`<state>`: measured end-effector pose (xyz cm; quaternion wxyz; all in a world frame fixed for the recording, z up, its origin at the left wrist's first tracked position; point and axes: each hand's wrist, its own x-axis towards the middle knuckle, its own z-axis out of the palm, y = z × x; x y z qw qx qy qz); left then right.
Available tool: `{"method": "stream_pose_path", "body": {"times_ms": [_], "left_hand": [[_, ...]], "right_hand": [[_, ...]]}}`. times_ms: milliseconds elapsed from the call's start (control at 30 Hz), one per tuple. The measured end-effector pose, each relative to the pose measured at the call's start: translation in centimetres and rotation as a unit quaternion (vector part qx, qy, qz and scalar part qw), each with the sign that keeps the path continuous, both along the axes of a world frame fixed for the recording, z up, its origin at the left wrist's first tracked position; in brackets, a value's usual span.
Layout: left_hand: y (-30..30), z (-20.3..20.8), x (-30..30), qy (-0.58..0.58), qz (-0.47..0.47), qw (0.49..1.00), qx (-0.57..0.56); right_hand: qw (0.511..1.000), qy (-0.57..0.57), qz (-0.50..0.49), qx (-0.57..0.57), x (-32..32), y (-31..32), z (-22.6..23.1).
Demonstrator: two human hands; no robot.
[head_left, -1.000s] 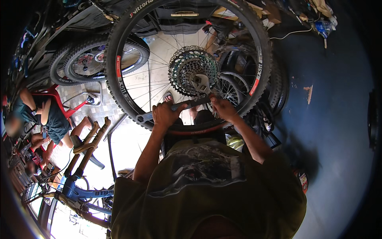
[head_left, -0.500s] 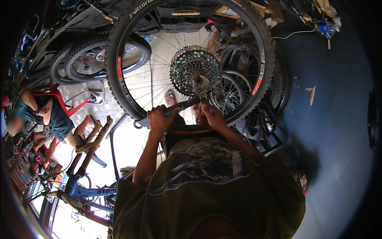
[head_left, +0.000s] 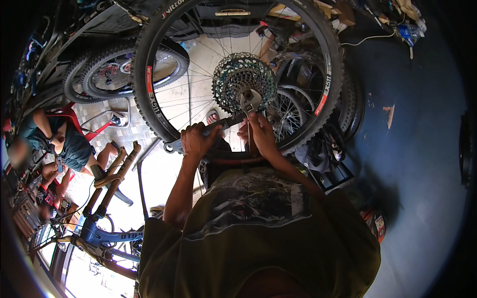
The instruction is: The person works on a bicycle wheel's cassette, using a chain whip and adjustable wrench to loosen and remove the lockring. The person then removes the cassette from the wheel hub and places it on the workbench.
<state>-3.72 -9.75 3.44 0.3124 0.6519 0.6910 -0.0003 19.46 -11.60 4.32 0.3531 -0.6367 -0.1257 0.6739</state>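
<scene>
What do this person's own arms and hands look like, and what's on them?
The left hand and right hand are bare, with no gloves or watch visible. The forearms are uncovered too. Loose, dark olive sleeves belong to a shirt bearing a large picture print.

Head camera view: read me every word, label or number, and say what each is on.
I won't copy wording, but here's where it stands:
Tire: pale lettering, upper left.
Wheel rim: pale characters beside red labels, left and right.
Blue bicycle frame: dark lettering.
Adjustable wrench: any markings too small to read.
Elsewhere: too small or blurred.
</scene>
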Motion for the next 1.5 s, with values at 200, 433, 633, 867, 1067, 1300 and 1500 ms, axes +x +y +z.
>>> {"method": "stream_pose_path", "body": {"times_ms": [200,433,633,867,1067,1300,1500], "left_hand": [[0.2,0.7,0.1,0.008,-0.021,0.998,-0.056],[-0.3,0.0,1.3,-0.032,-0.038,0.999,-0.006],[-1.3,-2.2,3.4,-0.083,0.001,0.996,0.014],[-0.3,-0.9,2.4,-0.05,-0.014,0.998,-0.043],[0.7,-0.1,2.2,-0.035,-0.021,0.994,-0.103],[1.4,0.8,2.7,-0.115,-0.003,0.993,-0.027],[1.6,-0.4,4.0,-0.094,-0.065,0.988,0.106]], "right_hand": [[0.999,-0.034,-0.042,0.004,-0.9,1.5,0.5],[0.999,-0.008,-0.045,0.005,-0.9,2.0,0.9],[0.996,0.055,-0.042,-0.052,-2.3,2.3,2.2],[0.992,0.085,-0.084,-0.028,-3.7,1.7,1.2],[0.988,0.102,-0.115,-0.021,-4.2,1.7,1.2],[0.986,0.104,-0.13,-0.034,-4.7,1.8,1.6],[0.978,0.138,-0.152,-0.044,-4.9,2.0,1.6]]}}
